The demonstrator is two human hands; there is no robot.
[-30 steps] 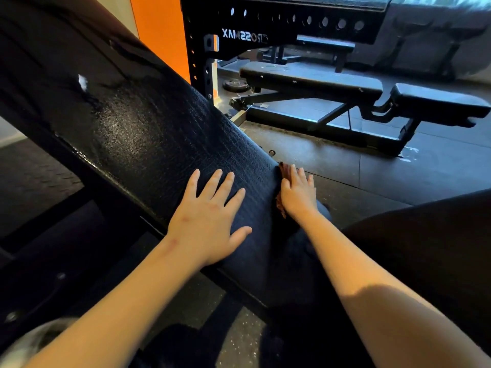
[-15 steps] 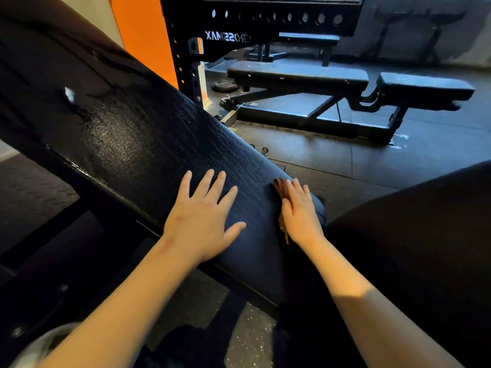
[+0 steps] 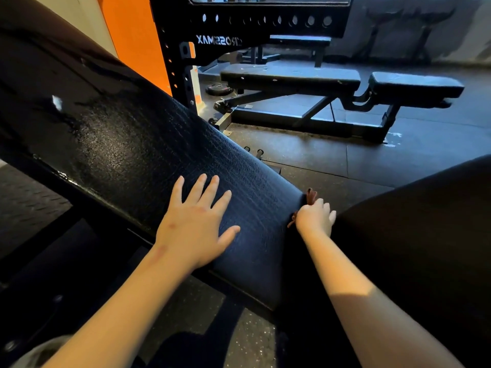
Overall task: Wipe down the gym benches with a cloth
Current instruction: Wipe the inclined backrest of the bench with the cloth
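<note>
A black inclined bench pad (image 3: 138, 144) slopes from the upper left down to the centre. My left hand (image 3: 198, 224) rests flat on its lower part with the fingers spread. My right hand (image 3: 316, 217) is at the pad's right edge, fingers curled over a brown cloth (image 3: 310, 194) that it holds against the side of the pad. Only bits of the cloth show above and to the left of the hand.
A second black bench (image 3: 289, 78) with a separate seat pad (image 3: 414, 86) stands on the rubber floor behind. A black perforated rack (image 3: 252, 25) and an orange panel (image 3: 132, 35) rise at the back. A large dark shape (image 3: 425, 235) fills the right.
My right hand has slid with the cloth down the pad's right edge toward its lower end, and its fingers have curled more. My left hand stays flat in place.
</note>
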